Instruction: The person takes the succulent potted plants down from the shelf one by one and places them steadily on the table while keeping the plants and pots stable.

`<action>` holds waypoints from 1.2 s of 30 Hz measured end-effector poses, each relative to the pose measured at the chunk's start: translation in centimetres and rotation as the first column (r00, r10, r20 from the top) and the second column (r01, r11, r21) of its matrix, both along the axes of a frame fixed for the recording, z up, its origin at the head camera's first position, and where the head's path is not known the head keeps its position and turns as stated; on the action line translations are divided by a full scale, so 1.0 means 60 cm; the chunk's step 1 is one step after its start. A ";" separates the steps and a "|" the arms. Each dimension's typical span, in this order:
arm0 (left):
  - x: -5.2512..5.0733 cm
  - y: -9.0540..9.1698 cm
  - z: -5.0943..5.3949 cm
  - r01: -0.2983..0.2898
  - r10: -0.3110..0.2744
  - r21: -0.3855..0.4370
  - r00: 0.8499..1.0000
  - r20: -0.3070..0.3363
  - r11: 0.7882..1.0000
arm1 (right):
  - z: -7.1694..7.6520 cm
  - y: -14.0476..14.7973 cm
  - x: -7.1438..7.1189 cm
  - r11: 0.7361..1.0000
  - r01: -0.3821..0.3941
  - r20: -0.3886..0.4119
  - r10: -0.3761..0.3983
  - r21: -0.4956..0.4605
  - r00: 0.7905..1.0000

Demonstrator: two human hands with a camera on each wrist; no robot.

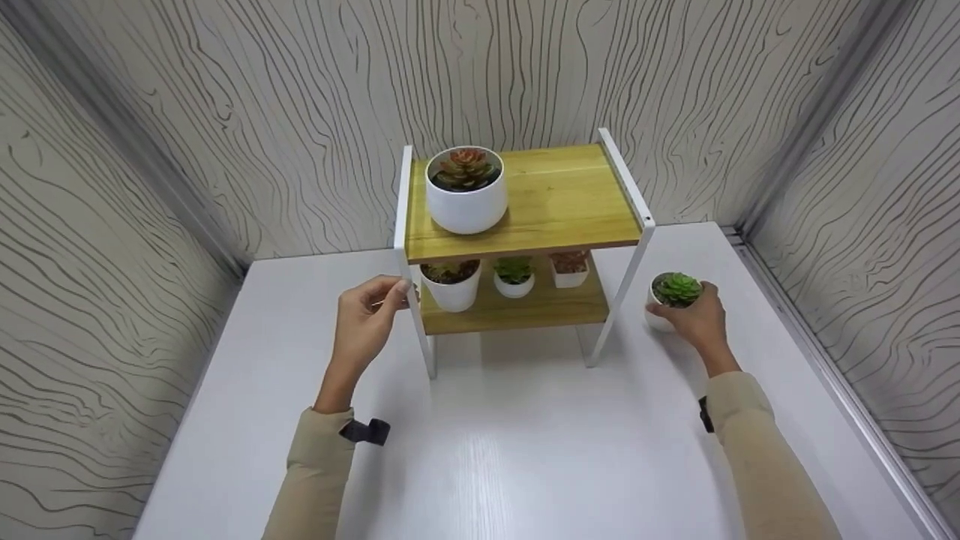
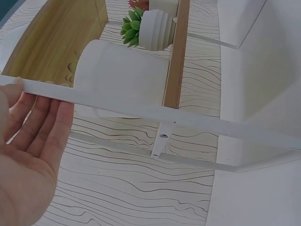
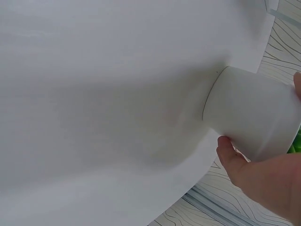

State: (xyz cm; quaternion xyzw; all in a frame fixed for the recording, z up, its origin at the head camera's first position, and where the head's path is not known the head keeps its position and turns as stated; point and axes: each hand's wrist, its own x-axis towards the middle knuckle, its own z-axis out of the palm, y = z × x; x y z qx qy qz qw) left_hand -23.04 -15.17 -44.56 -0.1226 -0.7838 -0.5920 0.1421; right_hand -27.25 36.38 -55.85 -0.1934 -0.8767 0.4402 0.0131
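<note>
In the head view, my left hand [image 1: 361,319] holds the white front left leg [image 1: 420,337] of a two-tier plant stand [image 1: 570,191]. The left wrist view has the thumb on one side of this leg and the fingers on the other. On the right, my right hand [image 1: 703,321] grips a white pot [image 3: 251,110] with a green succulent [image 1: 681,288], thumb and fingers around its sides. The pot is upright, with its base at or just above the table; I cannot tell whether they touch.
A large white pot [image 1: 466,210] with a reddish succulent stands on the top board's left side. Three smaller potted plants line the lower board [image 1: 517,319]. The stand rests on a white table [image 1: 480,450]. Wood-patterned panels [image 1: 315,112] enclose the back and sides.
</note>
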 end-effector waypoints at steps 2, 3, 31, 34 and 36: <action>0.000 0.000 0.000 -0.001 0.001 -0.004 1.000 0.002 1.000 | 0.002 0.000 0.001 1.000 -0.008 0.008 0.008 0.005 1.000; 0.000 0.000 0.000 -0.002 0.002 -0.007 1.000 0.003 1.000 | 0.003 0.000 0.001 1.000 -0.013 0.011 0.012 0.010 1.000; 0.001 0.000 0.000 0.004 -0.004 -0.004 1.000 -0.003 1.000 | 0.028 0.000 0.048 0.999 0.018 -0.020 -0.018 0.041 1.000; 0.000 0.000 0.000 0.006 -0.006 -0.004 1.000 0.000 1.000 | 0.035 0.003 0.056 0.999 0.012 -0.007 -0.012 0.053 1.000; 0.000 0.000 0.000 0.006 -0.006 -0.004 1.000 0.000 1.000 | 0.040 0.004 0.061 0.998 0.007 0.006 -0.007 0.056 1.000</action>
